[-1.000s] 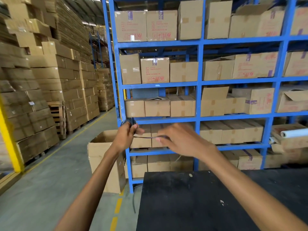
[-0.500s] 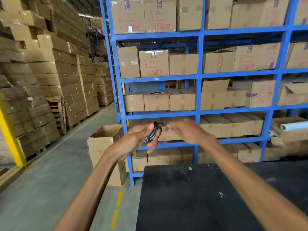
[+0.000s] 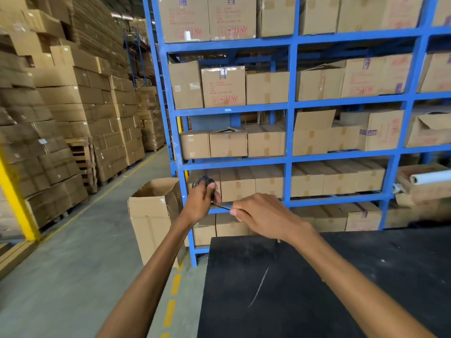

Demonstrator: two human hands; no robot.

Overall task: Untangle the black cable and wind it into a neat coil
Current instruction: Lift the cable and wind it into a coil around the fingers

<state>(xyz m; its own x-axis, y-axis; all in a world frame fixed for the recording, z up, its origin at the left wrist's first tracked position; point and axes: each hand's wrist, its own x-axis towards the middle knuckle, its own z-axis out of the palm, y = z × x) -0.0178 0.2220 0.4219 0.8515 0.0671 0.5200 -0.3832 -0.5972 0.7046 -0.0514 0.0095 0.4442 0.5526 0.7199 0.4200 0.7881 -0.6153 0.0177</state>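
Note:
Both hands are raised in front of the blue rack, above the far left corner of the black table [image 3: 317, 289]. My left hand [image 3: 199, 201] is closed around a small bundle of the black cable [image 3: 203, 180], whose loops stick out above the fist. A short taut stretch of the cable runs from that fist to my right hand [image 3: 266, 215], which pinches its end between thumb and fingers. Most of the bundle is hidden inside the left fist.
A blue shelf rack [image 3: 290, 157] full of cardboard boxes stands right behind the hands. An open cardboard box [image 3: 151, 215] sits on the floor to the left. Stacked cartons on pallets [image 3: 61, 130] line the aisle. A white roll [image 3: 432, 176] lies at the right.
My left hand has turned from palm-open holding the bundle to a closed fist with loops on top. My right hand has pulled a short stretch of cable out to the right.

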